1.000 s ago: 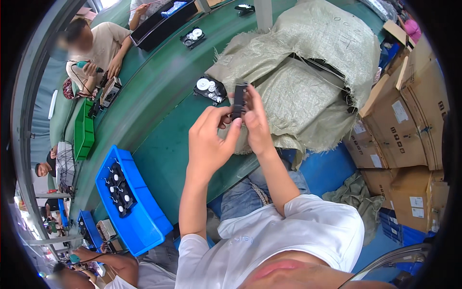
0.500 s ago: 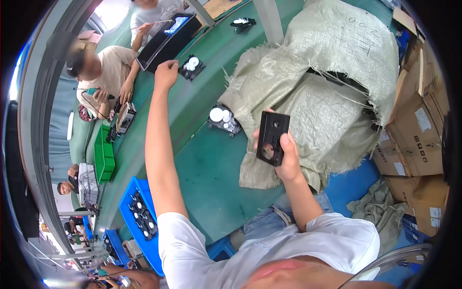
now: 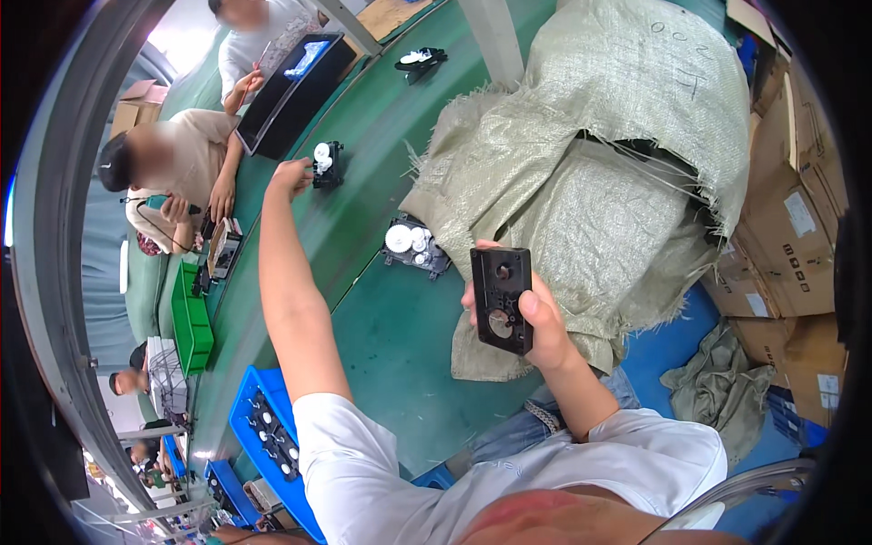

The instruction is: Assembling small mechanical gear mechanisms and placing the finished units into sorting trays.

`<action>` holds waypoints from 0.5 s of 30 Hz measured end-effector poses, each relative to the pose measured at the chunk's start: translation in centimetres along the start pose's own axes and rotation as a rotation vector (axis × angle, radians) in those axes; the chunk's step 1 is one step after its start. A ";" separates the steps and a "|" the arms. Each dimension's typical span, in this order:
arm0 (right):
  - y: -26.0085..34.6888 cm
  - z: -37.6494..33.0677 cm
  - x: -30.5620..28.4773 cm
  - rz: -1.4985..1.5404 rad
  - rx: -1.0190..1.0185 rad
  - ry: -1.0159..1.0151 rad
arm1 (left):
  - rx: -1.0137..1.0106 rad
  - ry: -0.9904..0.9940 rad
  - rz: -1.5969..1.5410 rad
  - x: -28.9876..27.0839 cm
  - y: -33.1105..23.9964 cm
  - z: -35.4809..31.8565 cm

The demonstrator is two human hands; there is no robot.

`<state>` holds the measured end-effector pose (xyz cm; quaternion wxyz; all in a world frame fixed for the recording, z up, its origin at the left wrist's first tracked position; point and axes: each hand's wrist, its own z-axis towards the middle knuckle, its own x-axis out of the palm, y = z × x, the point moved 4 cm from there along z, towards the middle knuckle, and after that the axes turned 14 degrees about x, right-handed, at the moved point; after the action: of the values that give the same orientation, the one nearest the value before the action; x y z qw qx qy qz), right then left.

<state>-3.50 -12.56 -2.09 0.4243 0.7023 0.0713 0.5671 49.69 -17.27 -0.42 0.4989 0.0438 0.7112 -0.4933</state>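
Note:
My left hand (image 3: 291,179) reaches far out over the green belt, its fingers closed on the near-left edge of a black gear mechanism (image 3: 327,165) with white gears. My right hand (image 3: 543,318) grips a black rectangular plastic housing (image 3: 502,300) with its thumb across the front; the housing is upright and shows round openings. A second gear mechanism (image 3: 416,245) with white gears lies on the green table between my hands, beside the woven sack. Farther off, another black and white part (image 3: 421,62) rests on the belt.
A large woven sack (image 3: 627,200) covers the right side of the table. Blue bin (image 3: 243,425) with several mechanisms stands by my left arm. Across the belt are a green crate (image 3: 193,318), a black box (image 3: 291,100) and co-workers. Cardboard boxes (image 3: 781,263) stack at far right.
My left hand has taken hold of the gear mechanism, which has turned and moved nearer and to the left. My right hand has lowered slightly, the housing turning more upright.

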 end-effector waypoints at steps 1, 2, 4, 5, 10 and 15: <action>0.0 0.0 0.1 0.001 0.004 0.007 | -0.022 -0.010 -0.061 -0.2 0.6 -0.3; -0.1 0.0 0.1 -0.006 0.007 0.000 | -0.043 -0.019 -0.122 -0.3 1.2 -0.6; -0.1 0.0 0.2 -0.020 0.011 -0.016 | -0.080 -0.036 -0.246 -0.3 2.2 -1.0; 0.0 0.0 0.2 -0.027 0.011 -0.026 | -0.097 -0.043 -0.308 -0.2 2.6 -1.1; 0.0 0.0 0.2 -0.047 0.022 -0.008 | -0.178 -0.075 -0.617 1.1 4.9 -1.3; 0.1 0.1 -0.2 -0.034 0.012 -0.023 | -0.094 -0.143 -0.947 2.1 3.0 -3.1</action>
<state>-3.49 -12.83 -2.18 0.4305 0.7099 0.0820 0.5513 48.25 -14.30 -3.91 0.2686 -0.3417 0.6383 -0.6353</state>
